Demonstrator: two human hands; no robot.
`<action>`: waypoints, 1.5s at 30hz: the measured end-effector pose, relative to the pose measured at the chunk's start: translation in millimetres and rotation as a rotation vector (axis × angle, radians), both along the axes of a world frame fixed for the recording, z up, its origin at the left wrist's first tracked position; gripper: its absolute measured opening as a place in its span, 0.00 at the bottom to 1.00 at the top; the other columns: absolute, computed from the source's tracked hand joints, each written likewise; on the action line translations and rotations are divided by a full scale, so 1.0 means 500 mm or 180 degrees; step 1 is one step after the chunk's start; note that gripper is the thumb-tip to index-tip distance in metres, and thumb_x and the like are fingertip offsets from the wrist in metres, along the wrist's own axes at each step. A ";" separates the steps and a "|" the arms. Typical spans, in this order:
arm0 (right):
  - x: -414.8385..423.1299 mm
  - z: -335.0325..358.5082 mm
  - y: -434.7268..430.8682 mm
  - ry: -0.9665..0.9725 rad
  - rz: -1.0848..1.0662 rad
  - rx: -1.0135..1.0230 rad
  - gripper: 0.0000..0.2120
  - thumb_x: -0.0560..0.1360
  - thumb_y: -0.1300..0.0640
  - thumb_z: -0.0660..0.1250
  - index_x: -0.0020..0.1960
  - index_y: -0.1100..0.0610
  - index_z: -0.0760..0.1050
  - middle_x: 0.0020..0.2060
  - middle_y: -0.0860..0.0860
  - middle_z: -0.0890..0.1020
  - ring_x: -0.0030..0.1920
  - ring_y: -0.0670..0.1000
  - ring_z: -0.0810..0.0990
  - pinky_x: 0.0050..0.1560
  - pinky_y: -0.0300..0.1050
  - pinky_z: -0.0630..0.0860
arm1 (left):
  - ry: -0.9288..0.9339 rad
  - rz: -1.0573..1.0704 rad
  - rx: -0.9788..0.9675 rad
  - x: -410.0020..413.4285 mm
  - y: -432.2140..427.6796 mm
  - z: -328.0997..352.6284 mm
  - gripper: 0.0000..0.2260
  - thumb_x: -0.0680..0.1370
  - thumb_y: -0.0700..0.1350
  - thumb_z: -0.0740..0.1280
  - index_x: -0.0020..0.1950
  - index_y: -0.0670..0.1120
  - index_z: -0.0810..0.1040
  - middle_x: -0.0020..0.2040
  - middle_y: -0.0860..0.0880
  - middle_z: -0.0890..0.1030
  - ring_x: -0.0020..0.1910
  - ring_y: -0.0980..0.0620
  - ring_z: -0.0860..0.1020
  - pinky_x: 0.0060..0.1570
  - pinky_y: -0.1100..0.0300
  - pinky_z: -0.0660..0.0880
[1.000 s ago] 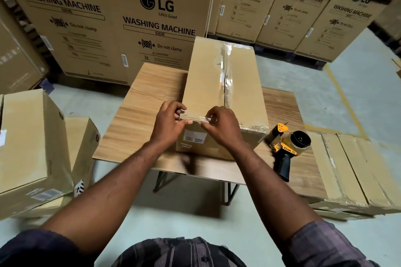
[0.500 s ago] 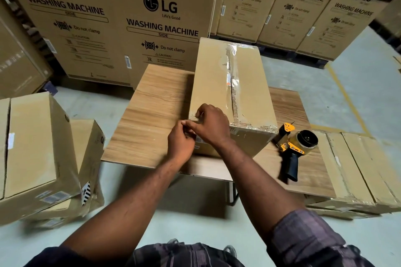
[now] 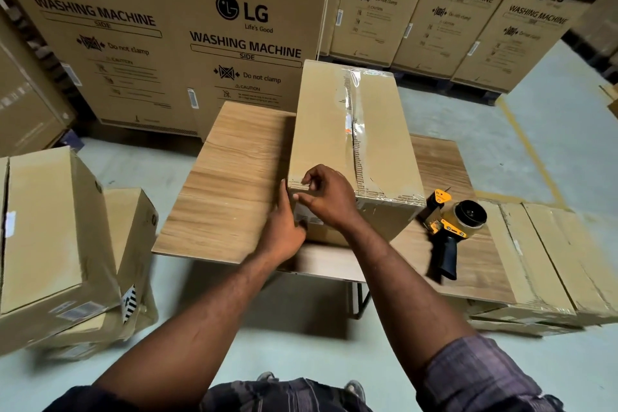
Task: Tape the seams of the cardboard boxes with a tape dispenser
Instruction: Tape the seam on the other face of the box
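Cardboard box [image 3: 327, 130] looked stiff yet light, best held by near corners; left hand [image 3: 284, 227] pressed flat, right hand [image 3: 329, 202] curled, grip unclear.

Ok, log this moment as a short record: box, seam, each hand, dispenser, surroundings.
box: cardboard box standing on the wooden table
seam: clear tape runs along the top seam, wrinkled
left: left hand lays straight fingers against the box's near left corner
right: right hand curls its fingers over that corner's top edge, thumb on the near face
dispenser: tape dispenser lies on the table right of the box, untouched, black grip toward the person
surroundings: washing machine cartons behind; smaller boxes on the floor, left
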State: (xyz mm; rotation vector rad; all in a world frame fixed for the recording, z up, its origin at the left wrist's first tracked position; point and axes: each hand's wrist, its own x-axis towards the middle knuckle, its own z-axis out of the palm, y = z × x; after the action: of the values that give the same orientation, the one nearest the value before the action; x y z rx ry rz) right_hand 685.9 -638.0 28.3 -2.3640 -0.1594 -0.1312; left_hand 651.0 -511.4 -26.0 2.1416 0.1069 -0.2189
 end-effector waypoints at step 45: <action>0.221 0.013 -0.318 0.0642 -0.1445 -0.0680 0.25 0.83 0.45 0.61 0.71 0.62 0.63 0.66 0.63 0.72 0.62 0.66 0.75 0.51 0.53 0.70 | -0.0568 -0.0367 0.0544 0.315 -0.018 0.088 0.33 0.82 0.52 0.64 0.82 0.45 0.52 0.80 0.44 0.57 0.78 0.46 0.60 0.75 0.54 0.59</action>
State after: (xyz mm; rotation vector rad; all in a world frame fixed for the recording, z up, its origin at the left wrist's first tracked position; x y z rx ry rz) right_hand 796.2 -796.8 34.9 -2.5716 0.4853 -0.0947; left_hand 808.5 -520.1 18.0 2.3295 -0.1056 -0.0870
